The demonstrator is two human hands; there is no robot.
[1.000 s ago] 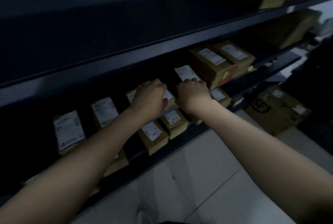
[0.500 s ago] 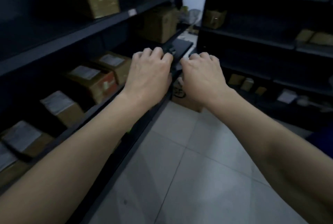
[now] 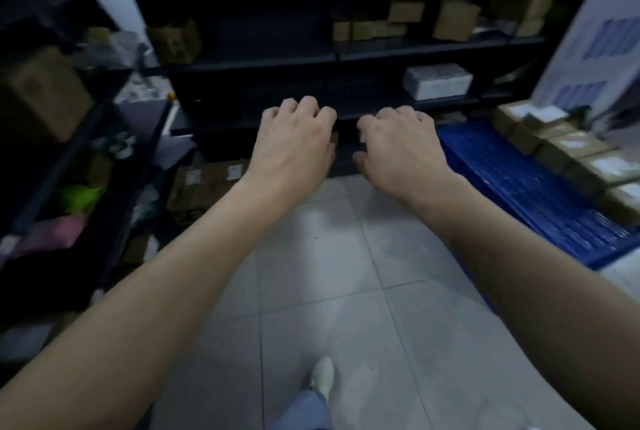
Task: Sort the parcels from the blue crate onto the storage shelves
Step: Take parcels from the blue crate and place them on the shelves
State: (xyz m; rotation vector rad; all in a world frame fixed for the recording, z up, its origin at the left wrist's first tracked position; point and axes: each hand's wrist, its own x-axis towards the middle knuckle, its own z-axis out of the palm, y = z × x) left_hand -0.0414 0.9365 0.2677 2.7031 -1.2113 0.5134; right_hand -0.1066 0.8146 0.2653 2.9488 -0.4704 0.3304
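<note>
Your left hand (image 3: 294, 149) and right hand (image 3: 398, 152) hover side by side, palms down, fingers loosely curled, holding nothing. Below them the tiled floor (image 3: 329, 256) lies open between the left rack (image 3: 69, 159) and the blue crate (image 3: 519, 187) at your right. Brown parcels (image 3: 568, 149) sit packed together along the crate's right side. Ahead, the storage shelves (image 3: 263, 61) carry small cartons and one white parcel (image 3: 438, 80).

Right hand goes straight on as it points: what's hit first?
Likely a lower shelf of the black shelving unit, ahead of the right hand; the blue crate sits off to its right. Depth unclear.
</note>
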